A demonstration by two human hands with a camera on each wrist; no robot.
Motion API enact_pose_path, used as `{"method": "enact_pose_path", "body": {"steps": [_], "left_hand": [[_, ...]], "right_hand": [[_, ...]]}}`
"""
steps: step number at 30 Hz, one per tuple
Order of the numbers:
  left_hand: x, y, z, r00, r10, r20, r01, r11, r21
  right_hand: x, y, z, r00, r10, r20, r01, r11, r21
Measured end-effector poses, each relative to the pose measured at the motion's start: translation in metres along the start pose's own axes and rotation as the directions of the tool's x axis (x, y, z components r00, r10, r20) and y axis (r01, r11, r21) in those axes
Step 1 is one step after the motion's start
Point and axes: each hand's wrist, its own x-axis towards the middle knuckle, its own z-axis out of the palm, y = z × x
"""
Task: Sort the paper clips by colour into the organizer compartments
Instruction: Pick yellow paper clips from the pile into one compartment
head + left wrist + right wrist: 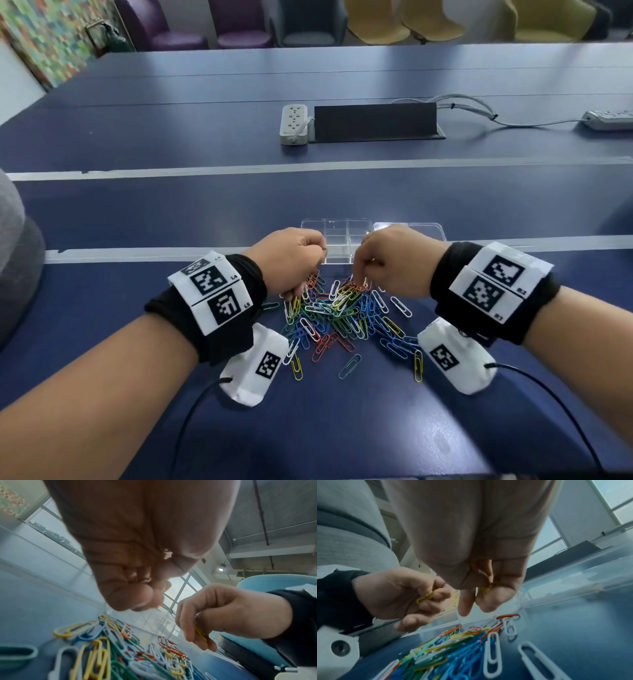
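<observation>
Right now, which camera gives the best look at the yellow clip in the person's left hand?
The right wrist view: the yellow clip shows plainly, pinched in the curled fingers of the left hand. In the left wrist view the palm hides it. In the head view the hand is seen from behind, its knuckles covering the clip.

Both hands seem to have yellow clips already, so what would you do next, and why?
Probably carry them to the clear organizer and drop them into one compartment. The left hand and the right hand each pinch yellow clips, both hover over the mixed pile, and the compartments that show look bare, so yellow can claim any one.
</observation>
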Motion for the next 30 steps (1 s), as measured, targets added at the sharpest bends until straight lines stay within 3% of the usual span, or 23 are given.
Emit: {"method": "enact_pose_path", "body": {"steps": [5,10,15,20,22,26,30], "left_hand": [[0.003,0.001,-0.005,0.994,-0.089,-0.068,0.089,0.996,-0.009],[-0.003,-0.008,-0.011,0.999,0.036,-0.03,-0.03,0.98,0.194],[-0.015,-0.013,-0.022,1.0,0.018,0.016,-0.023,0.884,0.466],[-0.019,-0.015,-0.02,0.997,-0.004,-0.078,0.056,0.721,0.69],[-0.019,-0.016,-0.019,0.996,-0.037,-0.086,0.087,0.707,0.702],[-0.018,-0.02,-0.022,0.995,-0.061,-0.073,0.095,0.74,0.666],[-0.021,-0.022,-0.025,0.997,-0.034,-0.064,0.067,0.787,0.613]], "right_hand": [[0.001,-0.003,0.003,1.0,-0.002,-0.008,0.002,1.0,-0.005],[0.004,-0.007,-0.001,0.998,-0.042,0.04,0.043,0.999,-0.022],[0.011,-0.018,0.002,0.993,-0.101,0.056,0.104,0.993,-0.061],[0.022,-0.021,0.006,0.987,-0.075,0.143,0.103,0.973,-0.205],[0.023,-0.019,0.007,0.987,-0.069,0.147,0.101,0.968,-0.228],[0.02,-0.011,0.004,0.994,-0.054,0.092,0.066,0.989,-0.132],[0.017,0.002,-0.005,0.998,0.031,0.049,-0.036,0.993,0.112]]}}
